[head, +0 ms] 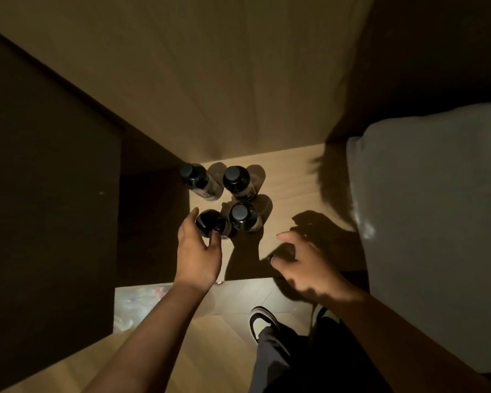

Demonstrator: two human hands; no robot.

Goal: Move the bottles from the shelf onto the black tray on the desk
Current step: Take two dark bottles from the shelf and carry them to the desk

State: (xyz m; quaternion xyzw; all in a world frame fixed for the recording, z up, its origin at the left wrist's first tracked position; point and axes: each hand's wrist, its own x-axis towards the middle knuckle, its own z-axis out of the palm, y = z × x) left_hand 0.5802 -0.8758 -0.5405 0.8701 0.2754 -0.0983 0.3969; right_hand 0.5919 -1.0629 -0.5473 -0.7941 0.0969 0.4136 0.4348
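Left hand (199, 251): fingers (192, 215) closing around the bottle (210, 226) at seven o'clock of four.
Right hand (304, 265): hovering, fingers loosely spread.
Tip: should be gripping low, lifting straight.

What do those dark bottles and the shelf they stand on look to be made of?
The bottles look like glossy dark plastic or glass, going by the shine on their shoulders; the dim light leaves that open. Their caps look matte. The shelf shows pale wood grain with a dull finish, possibly laminate.

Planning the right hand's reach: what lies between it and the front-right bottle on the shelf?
In the head view, only bare shelf board in shadow separates the right hand from the front-right bottle; nothing stands between.
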